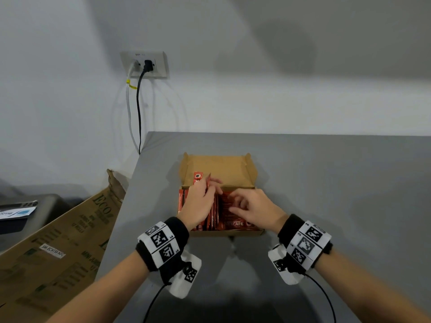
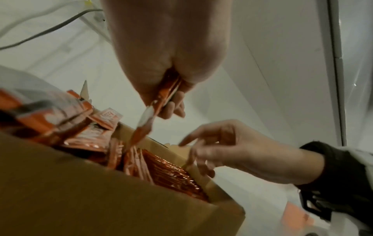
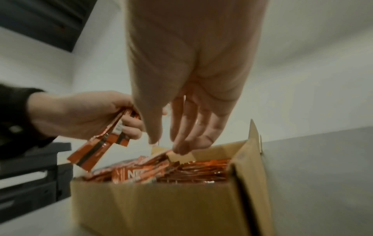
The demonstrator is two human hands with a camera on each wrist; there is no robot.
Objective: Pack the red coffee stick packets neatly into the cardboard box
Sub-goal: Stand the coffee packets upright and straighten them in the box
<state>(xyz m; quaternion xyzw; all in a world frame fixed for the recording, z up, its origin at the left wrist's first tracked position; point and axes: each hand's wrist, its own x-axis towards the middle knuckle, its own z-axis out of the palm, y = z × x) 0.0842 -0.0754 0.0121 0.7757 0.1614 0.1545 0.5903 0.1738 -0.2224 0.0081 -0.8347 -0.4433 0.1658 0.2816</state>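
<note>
An open cardboard box (image 1: 233,233) sits on the grey table, its lid (image 1: 219,170) tilted back. Several red coffee stick packets (image 1: 229,217) fill it, some on edge, some flat. My left hand (image 1: 200,202) hovers over the box's left half and grips a few red packets (image 3: 96,148), which hang down toward the box (image 3: 153,207). My right hand (image 1: 250,207) is over the right half with fingers (image 3: 191,127) relaxed, their tips touching the packed packets (image 3: 197,170). In the left wrist view the held packets (image 2: 144,127) point into the packets in the box (image 2: 167,174).
A large printed cardboard carton (image 1: 58,248) leans beside the table's left edge. A wall socket (image 1: 144,64) with cables sits behind. A dark unit (image 1: 25,213) stands at far left. Grey table surface (image 1: 338,183) extends to the right.
</note>
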